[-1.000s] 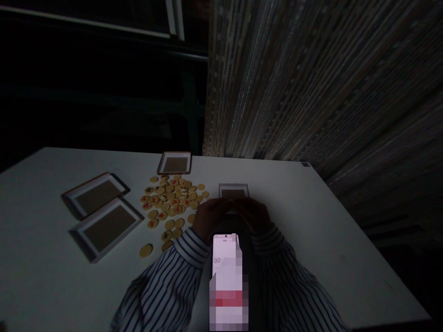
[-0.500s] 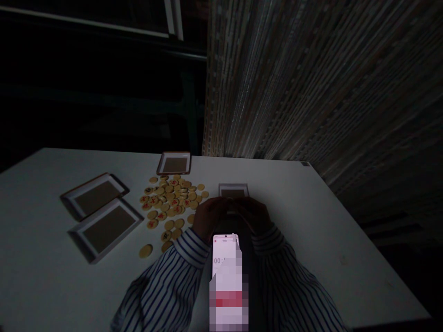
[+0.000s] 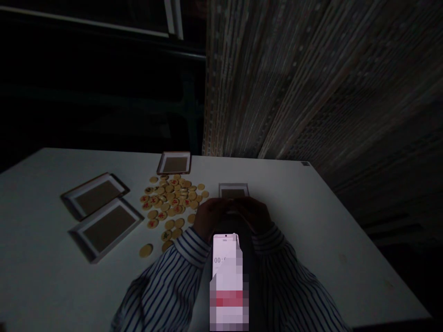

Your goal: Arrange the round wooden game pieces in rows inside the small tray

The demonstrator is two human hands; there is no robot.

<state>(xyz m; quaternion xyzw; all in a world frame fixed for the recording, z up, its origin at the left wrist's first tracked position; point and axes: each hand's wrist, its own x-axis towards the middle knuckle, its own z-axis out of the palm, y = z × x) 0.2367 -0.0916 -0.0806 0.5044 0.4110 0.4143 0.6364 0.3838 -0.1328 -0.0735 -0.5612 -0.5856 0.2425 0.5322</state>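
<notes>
Currently, shallow tray (image 3: pixel 232 192) sits at the fingertips, near side hidden by hands. L hand (image 3: pixel 211 214) & R hand (image 3: pixel 254 214) tog. at fingertips; whether gripping anything, can't tell (v. dark). Loose xiangqi pieces (image 3: pixel 170 196) lie to L, markings hard to read. Phone (image 3: pixel 220 249) betw. forearms, lower part pixelated. Three similar trays (image 3: pixel 110 228) beyond/L of pieces, on white table (image 3: pixel 297 207); bkgd indistinct.

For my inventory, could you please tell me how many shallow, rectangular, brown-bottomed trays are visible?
4: farther left tray, nearer left tray, far tray beyond round yellowish pieces, and rightmost tray partly hidden by both hands.
</notes>
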